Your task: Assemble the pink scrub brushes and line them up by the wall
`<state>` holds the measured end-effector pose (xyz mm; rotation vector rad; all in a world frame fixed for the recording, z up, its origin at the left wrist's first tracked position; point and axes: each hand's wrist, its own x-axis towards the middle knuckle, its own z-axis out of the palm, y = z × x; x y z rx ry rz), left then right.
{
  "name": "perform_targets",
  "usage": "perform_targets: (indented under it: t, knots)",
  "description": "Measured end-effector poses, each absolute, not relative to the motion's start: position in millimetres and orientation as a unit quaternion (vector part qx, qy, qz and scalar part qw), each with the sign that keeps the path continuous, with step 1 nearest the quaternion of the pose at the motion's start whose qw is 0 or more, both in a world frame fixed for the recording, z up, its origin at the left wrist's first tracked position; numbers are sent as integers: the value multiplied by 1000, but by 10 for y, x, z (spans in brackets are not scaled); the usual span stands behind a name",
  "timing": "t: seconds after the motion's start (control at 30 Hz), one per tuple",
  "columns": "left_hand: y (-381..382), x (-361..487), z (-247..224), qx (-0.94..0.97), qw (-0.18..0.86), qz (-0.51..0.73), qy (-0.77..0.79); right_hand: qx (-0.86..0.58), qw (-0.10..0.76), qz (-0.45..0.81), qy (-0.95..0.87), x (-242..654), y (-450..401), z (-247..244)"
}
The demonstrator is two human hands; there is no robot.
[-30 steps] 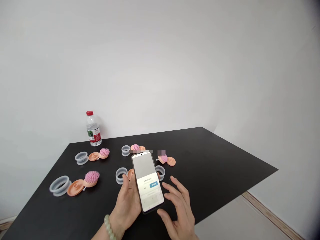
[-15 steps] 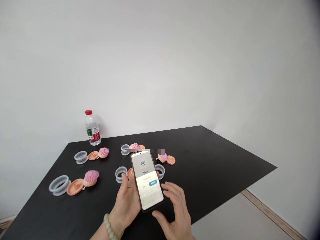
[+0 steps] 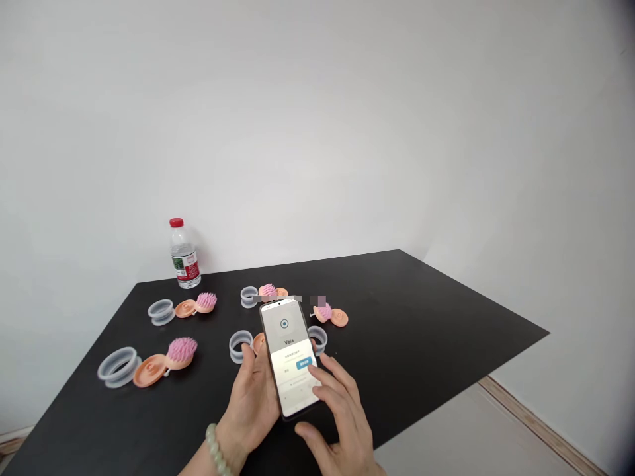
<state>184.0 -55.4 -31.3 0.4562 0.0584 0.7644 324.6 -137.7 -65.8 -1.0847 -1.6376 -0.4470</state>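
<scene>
A phone with a lit screen lies tilted in my left hand, whose fingers are wrapped behind it and whose thumb is at its left edge. The screen reads "Vela" and shows a blue button. My right hand is at the phone's lower right, its fingers apart and fingertips over the screen near the button; whether they touch it I cannot tell. Beyond the phone, a clear ring and a pink-bristled brush with an orange lid lie on the table. Another clear ring is beside my left thumb.
The black table meets a white wall. A water bottle with a red cap stands at the back left. Further clear rings, pink brushes and orange lids lie at the left and middle.
My right hand has moved left and slightly up, bringing its fingertips from beside the phone to over its screen. My left hand and the phone have hardly moved.
</scene>
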Motion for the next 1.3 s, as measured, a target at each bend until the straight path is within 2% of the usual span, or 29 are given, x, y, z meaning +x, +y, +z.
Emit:
perform_targets:
  t: [0.23, 0.43, 0.73, 1.3]
  knots:
    - [-545, 1840, -318, 217, 908, 358, 20, -461, 508, -194, -702, 3243, -1337, -609]
    - [-555, 1829, -304, 218, 908, 356, 34, -451, 533, -211, -684, 3306, -1367, -581]
    - [-567, 1818, -279, 197, 901, 376, 89, -477, 524, -206, -675, 3402, -1392, -593]
    - [-547, 1813, -287, 197, 915, 351, 35, -475, 526, -210, -673, 3428, -1389, -583]
